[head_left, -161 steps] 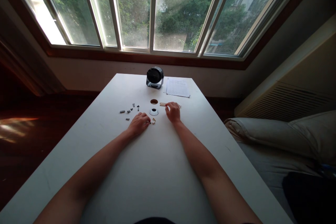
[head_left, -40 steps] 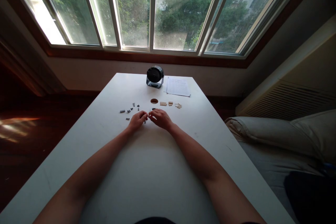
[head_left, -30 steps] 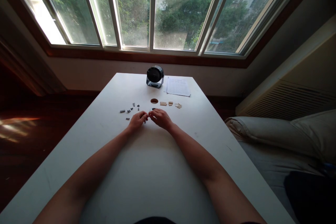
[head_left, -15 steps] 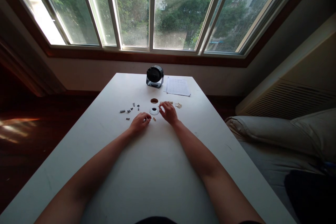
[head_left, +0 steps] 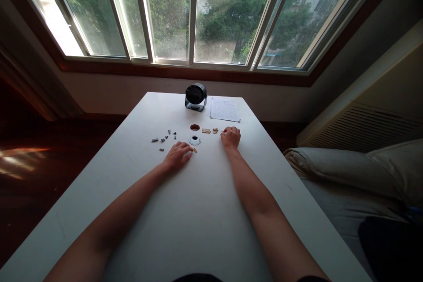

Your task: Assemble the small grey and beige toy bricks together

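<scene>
My left hand (head_left: 178, 155) rests on the white table with its fingers apart. Its fingertips lie right beside a small gold-coloured piece (head_left: 195, 150); I cannot tell whether they touch it. Further right, my right hand (head_left: 231, 137) is at the spot of the loose pale pieces and covers most of them. Its thumb and fingers are drawn together, and what they hold, if anything, is too small to make out. Beside it, small gold pieces stand in neat rows, one larger block (head_left: 206, 131) and one smaller group (head_left: 215, 130).
Several small grey metal parts (head_left: 163, 140) lie left of my left hand. A round hole (head_left: 194, 127) and a white ring (head_left: 194, 141) with a dark centre are mid-table. Behind them stand a black round device (head_left: 196, 96) on a bracket and a printed sheet (head_left: 225, 109).
My right hand has moved right, from beside the ring to the loose pieces, uncovering the gold rows. My left fingers have reached slightly right, up to the single gold piece.
</scene>
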Motion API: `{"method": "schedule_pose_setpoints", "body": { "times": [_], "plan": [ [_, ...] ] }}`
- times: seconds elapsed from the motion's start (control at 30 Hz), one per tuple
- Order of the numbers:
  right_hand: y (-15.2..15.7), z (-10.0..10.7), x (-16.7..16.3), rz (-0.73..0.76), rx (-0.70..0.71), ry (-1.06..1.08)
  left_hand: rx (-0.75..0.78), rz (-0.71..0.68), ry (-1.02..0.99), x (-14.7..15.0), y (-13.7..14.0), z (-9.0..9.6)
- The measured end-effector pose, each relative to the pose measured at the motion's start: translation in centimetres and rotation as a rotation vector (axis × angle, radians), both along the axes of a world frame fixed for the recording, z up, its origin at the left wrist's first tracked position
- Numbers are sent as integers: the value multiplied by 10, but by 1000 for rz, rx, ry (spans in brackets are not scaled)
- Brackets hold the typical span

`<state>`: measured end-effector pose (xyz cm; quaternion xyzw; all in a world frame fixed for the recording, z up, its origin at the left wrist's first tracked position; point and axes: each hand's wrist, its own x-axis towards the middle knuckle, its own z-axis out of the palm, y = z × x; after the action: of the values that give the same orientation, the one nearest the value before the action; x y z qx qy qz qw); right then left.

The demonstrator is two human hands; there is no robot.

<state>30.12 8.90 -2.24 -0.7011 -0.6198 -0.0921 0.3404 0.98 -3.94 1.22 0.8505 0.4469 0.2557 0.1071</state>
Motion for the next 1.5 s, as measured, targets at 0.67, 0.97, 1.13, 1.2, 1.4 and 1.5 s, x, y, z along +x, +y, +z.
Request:
{"method": "schedule_pose_setpoints", "body": {
  "times": [0.67,0.97,1.13,1.2,1.4,1.5],
  "plan": [
    [2,-4,0,-6,-37,-27,15,5,24,2,-1,2],
    [4,-5,-2,19,-55,-20,-1,11,19,3,-3,5],
    [4,-5,-4,103,-43,-72,-3,15,17,4,-4,6],
    [4,-5,-4,110,-44,-80,-1,16,21,4,-4,6],
    [4,-4,-5,125,-48,-86,-4,22,36,5,-3,5],
    [5,-3,-5,139,-35,-83,0,20,42,5,-2,4]
  ]
}}
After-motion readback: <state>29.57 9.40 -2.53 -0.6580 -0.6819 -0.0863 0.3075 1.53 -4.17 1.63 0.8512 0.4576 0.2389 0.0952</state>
